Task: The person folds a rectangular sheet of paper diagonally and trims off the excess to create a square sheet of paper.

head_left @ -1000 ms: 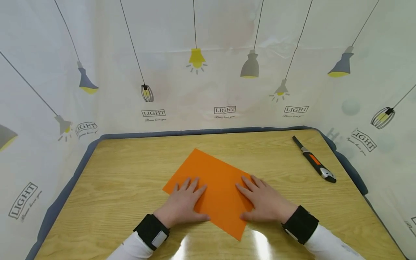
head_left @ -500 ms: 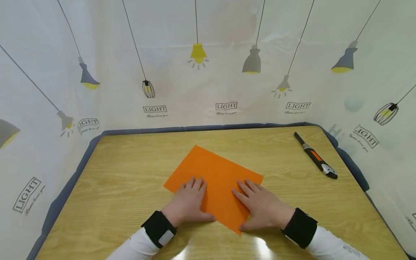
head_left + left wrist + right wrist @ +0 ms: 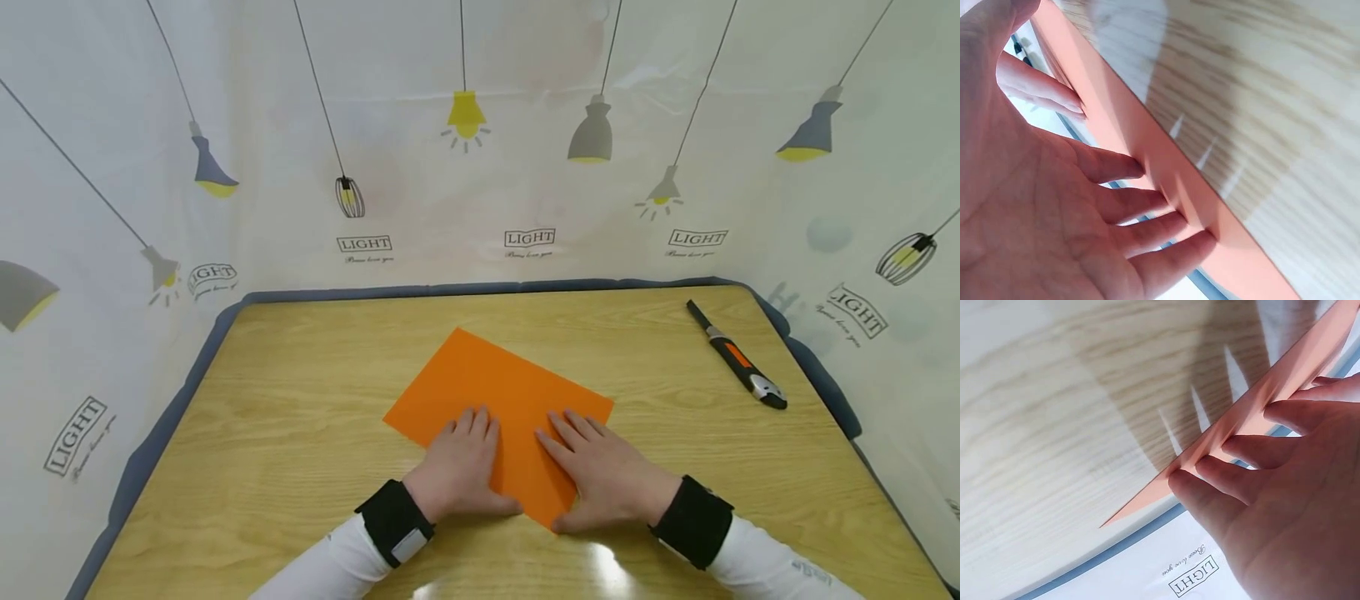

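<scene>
An orange sheet of paper (image 3: 517,375) lies flat on the wooden table, turned at an angle with one corner toward me. My left hand (image 3: 461,471) rests on its near left edge, fingers spread over the sheet and thumb at the edge. Near the right edge, my right hand (image 3: 607,475) touches the paper with extended fingers, its thumb by the near corner. In the left wrist view, fingertips (image 3: 1207,240) meet the paper (image 3: 1129,131). Straight fingers (image 3: 1197,487) of the right hand also touch the sheet (image 3: 1141,503) in the right wrist view.
A black tool with an orange inset and narrow black tip (image 3: 738,358) lies at the back right of the wooden table (image 3: 300,375). A blue-grey edging (image 3: 480,289) borders the tabletop. Behind it rises a white sheet printed with lamps (image 3: 412,183).
My left hand has slid right along the paper's near edge, closer to my right hand. The right hand has shifted slightly toward the near corner, uncovering the right corner. The head view has tilted slightly.
</scene>
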A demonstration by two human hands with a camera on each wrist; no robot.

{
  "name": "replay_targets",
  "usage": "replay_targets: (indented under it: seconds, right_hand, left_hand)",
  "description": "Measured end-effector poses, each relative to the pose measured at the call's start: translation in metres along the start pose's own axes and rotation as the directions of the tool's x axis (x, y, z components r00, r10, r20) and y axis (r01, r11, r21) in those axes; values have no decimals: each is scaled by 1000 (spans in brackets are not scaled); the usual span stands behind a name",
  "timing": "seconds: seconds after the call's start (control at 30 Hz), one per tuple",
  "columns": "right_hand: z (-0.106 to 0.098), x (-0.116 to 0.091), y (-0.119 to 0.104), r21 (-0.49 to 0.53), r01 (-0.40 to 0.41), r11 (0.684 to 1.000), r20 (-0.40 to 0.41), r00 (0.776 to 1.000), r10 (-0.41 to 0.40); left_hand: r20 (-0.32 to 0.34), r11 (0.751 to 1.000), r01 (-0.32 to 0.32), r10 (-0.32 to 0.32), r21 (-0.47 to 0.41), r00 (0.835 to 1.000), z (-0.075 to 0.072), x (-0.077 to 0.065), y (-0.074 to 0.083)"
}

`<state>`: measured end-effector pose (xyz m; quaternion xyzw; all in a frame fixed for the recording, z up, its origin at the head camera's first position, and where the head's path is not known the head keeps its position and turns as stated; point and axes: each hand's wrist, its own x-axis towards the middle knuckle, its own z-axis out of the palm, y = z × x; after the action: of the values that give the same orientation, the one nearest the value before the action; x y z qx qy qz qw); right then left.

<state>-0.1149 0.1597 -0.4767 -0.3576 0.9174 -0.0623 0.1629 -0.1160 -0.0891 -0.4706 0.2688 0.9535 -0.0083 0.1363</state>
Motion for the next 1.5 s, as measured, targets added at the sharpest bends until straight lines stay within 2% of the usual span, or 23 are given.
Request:
replay_targets:
  seconds: [0.27, 0.67, 0.8, 0.93, 1.1, 1.2, 1.3, 1.4, 1.5]
  right_hand:
    - [-1, 2, -2, 2, -23, 1000, 6, 1000, 23]
    - [0, 6, 0, -12, -18, 1000, -48, 999, 18]
    - [0, 7, 1, -6, -22, 1000, -62, 998, 22]
    - [1, 8, 3, -7, -27, 1000, -88, 996, 26]
    - [1, 12, 10, -24, -9, 1000, -157, 988, 5]
    - [-1, 13, 14, -20, -7, 1000, -183, 983, 3]
    - [-3, 12, 18, 2, -20, 1000, -180, 983, 20]
    - [-6, 10, 23, 15, -37, 999, -167, 985, 39]
    - [-7, 8, 31, 5, -32, 999, -189, 981, 33]
  left_hand:
    - [20, 1000, 21, -21, 17, 1000, -2, 5, 10]
    - [20, 1000, 10, -10, -14, 1000, -3, 7, 6]
    - [-16, 1000, 5, -5, -2, 1000, -3, 8, 4]
    - [-91, 999, -18, 21, 34, 996, -3, 7, 2]
    - [-192, 994, -50, 67, 93, 979, -2, 8, -3]
    - [-232, 994, -59, 80, 93, 970, -1, 8, -7]
    - [-236, 995, -66, 82, 74, 968, -2, 8, -10]
    - [-207, 996, -71, 81, 56, 975, -5, 7, -13]
    - [-185, 997, -74, 79, 30, 980, -7, 6, -15]
